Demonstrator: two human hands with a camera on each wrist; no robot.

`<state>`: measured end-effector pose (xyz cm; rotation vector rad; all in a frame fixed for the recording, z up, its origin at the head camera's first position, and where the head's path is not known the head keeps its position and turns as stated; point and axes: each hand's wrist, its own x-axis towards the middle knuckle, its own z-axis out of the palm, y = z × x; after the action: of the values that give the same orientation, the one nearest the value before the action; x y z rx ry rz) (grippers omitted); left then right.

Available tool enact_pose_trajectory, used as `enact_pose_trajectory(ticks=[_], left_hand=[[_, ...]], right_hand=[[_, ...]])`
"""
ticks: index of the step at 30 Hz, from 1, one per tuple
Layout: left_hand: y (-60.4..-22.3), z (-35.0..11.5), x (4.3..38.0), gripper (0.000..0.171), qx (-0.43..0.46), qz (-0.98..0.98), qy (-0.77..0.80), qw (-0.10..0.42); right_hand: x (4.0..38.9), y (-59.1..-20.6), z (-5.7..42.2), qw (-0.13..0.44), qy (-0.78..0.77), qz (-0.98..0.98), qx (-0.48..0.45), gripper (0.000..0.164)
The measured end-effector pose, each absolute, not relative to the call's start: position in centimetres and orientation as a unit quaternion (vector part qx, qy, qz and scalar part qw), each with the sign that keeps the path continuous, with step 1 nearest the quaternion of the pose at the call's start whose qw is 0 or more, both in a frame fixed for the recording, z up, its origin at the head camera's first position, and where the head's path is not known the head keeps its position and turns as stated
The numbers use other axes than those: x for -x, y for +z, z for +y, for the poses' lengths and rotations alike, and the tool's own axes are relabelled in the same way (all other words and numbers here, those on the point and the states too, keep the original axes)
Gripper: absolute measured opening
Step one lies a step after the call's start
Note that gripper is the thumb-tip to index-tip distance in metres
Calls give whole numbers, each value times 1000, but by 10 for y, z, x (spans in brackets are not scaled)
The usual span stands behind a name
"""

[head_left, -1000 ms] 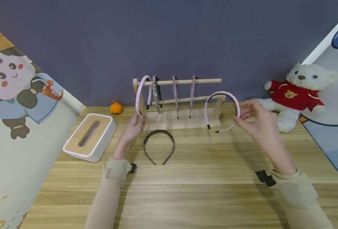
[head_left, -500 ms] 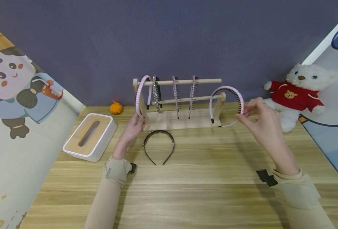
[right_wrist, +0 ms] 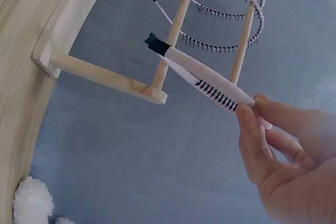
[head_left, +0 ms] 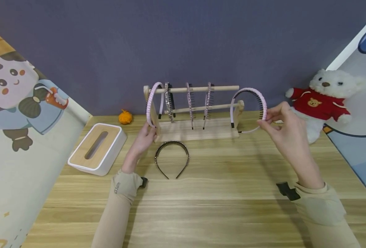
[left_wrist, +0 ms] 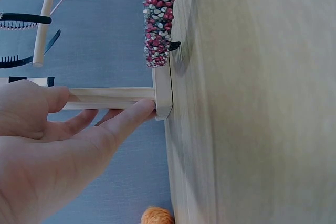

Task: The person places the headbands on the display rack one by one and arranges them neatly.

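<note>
In the head view my right hand (head_left: 286, 129) pinches a pink headband (head_left: 264, 103) with black teeth between thumb and fingers, near the right end of the wooden headband rack (head_left: 198, 132). Its dark-tipped ends show in the right wrist view, where the fingers (right_wrist: 257, 140) hold one side of the band. My left hand (head_left: 143, 139) holds the rack's left upright (left_wrist: 113, 95), thumb on one side and fingers on the other. Another pink headband (head_left: 150, 103) hangs at that end. Several sparkly toothed headbands (head_left: 190, 100) hang along the upper rod.
A dark toothed headband (head_left: 172, 143) lies on the table in front of the rack. A white tissue box (head_left: 113, 151) with a wooden lid and an orange ball-like item (head_left: 125, 117) stand left. A white teddy bear (head_left: 320, 103) sits right; a dark wall (head_left: 183, 41) rises behind.
My right hand has moved the pink headband rightward and up, toward the rack's right end. My left hand stays at the left upright.
</note>
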<state>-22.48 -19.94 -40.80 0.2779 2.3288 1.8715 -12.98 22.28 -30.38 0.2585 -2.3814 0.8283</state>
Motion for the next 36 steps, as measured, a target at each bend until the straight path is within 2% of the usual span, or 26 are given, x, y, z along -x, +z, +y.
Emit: enact_pose_trajectory(ticks=[36], left_hand=[[-409,-200,226,62,-97,772,625,70]], right_hand=[[141,-288,206,332,367,-865,-89,34]])
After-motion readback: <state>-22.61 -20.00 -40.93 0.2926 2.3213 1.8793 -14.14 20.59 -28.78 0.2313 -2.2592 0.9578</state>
